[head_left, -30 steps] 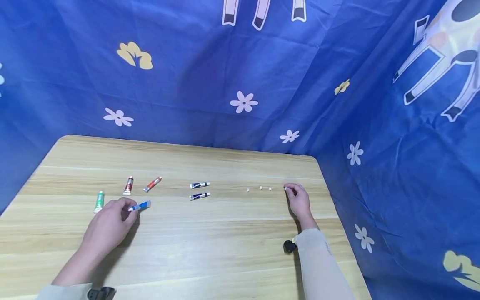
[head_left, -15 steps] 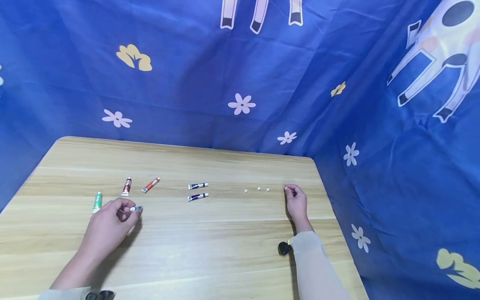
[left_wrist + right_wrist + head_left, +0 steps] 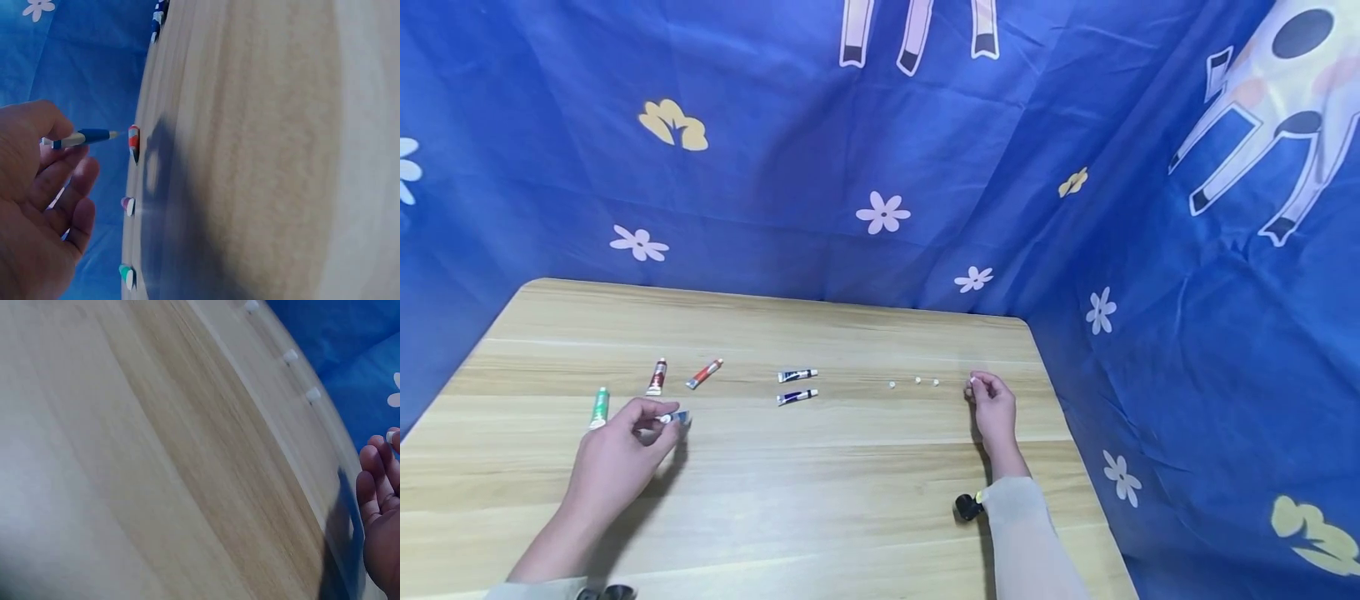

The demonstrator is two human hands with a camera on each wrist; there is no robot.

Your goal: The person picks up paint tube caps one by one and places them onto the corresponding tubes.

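Head view: the containers are small tubes; we can't see inside any. The left hand (image 3: 625,446) pinches a blue tube (image 3: 679,417) over the left part of the surface (image 3: 820,500); fingers partly cover it. A green tube (image 3: 599,408) lies just left of that hand, a dark red tube (image 3: 657,377) and an orange-red tube (image 3: 704,373) on its far side. Two dark tubes (image 3: 797,376) (image 3: 797,397) lie between the hands. The right hand (image 3: 995,408) pinches a tiny white piece (image 3: 973,381), right of three white bits (image 3: 892,385) (image 3: 917,380) (image 3: 936,382).

Left wrist view: we get the blue tube between thumb and finger, other fingers loosely bent. The hand is cut off; the dark tubes are hard to make out.

Right wrist view: the hand is cut off, so we catch the white piece only partly, at the fingertips. The three bits sit in a row.
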